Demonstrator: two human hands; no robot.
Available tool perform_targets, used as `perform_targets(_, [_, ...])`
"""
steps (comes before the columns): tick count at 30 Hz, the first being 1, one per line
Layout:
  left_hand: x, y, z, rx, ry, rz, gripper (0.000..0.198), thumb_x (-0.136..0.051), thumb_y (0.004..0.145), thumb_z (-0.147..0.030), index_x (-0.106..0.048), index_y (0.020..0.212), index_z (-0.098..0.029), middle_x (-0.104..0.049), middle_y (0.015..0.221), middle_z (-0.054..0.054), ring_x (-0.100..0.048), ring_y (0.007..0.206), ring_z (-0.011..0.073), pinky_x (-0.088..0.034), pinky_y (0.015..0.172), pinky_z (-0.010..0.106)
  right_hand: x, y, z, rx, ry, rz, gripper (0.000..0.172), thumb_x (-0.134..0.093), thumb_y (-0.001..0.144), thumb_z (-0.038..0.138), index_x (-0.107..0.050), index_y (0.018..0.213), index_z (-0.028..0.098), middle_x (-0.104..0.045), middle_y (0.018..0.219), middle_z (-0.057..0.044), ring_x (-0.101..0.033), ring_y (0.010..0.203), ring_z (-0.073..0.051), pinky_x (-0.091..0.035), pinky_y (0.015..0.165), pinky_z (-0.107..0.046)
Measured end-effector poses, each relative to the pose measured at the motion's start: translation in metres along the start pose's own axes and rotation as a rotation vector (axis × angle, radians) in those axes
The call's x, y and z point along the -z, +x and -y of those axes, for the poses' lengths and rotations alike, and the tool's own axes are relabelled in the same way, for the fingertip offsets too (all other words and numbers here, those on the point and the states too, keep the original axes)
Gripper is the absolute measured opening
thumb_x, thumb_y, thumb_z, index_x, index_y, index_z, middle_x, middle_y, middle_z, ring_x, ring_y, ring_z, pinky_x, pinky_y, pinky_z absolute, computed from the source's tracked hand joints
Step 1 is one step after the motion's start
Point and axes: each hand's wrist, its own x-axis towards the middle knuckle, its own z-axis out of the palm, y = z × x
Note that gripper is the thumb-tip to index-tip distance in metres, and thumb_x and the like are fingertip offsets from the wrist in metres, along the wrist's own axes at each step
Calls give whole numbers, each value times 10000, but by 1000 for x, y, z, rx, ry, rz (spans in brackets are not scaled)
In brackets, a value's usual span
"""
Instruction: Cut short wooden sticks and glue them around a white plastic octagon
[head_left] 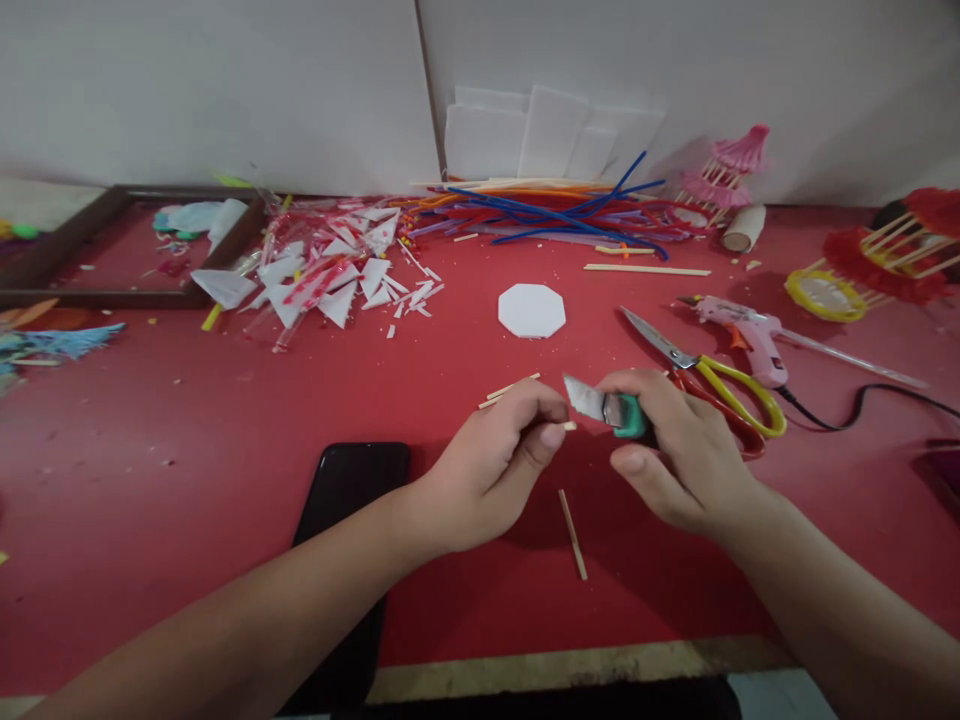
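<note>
My left hand (495, 465) is closed in a pinch on a thin wooden stick (570, 426), whose pale cut end pokes out past the fingertips. In my right hand (679, 450) is a green utility knife (628, 416), its wide blade (585, 398) out and pointing left, just above the stick's end and apart from it. Short cut sticks (510, 390) lie behind my left hand. Another short stick (573, 535) rests on the red table between my forearms. A white foam octagon (532, 311) lies flat beyond both hands.
Scissors (679, 358) and a pink glue gun (750, 335) with its cord lie to the right. A black phone (352, 500) is under my left forearm. White scraps (322, 280), coloured pipe cleaners (555, 212), a dark frame (112, 298) and paper-trimmed stick models (870, 265) line the back.
</note>
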Motion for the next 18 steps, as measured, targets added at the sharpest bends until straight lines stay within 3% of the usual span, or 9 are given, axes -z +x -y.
perform_targets(4, [1, 1, 0, -55, -4, -26, 90, -458, 998, -156, -509, 940, -201, -513, 797, -11, -469, 687, 114, -401, 653, 247, 0, 2, 5, 60, 11, 31, 298, -368, 1032, 398, -560, 965, 181, -609, 709, -8, -548, 588, -127, -425, 541, -239])
perform_targets(18, [3, 3, -3, -47, -59, -6, 168, -486, 893, -48, -551, 925, -199, -593, 822, 16, -541, 713, 134, -453, 686, 263, -4, -1, 8, 130, -9, 26, 254, -464, 1008, 381, -590, 981, 162, -624, 733, -27, -538, 604, -137, -422, 545, -257])
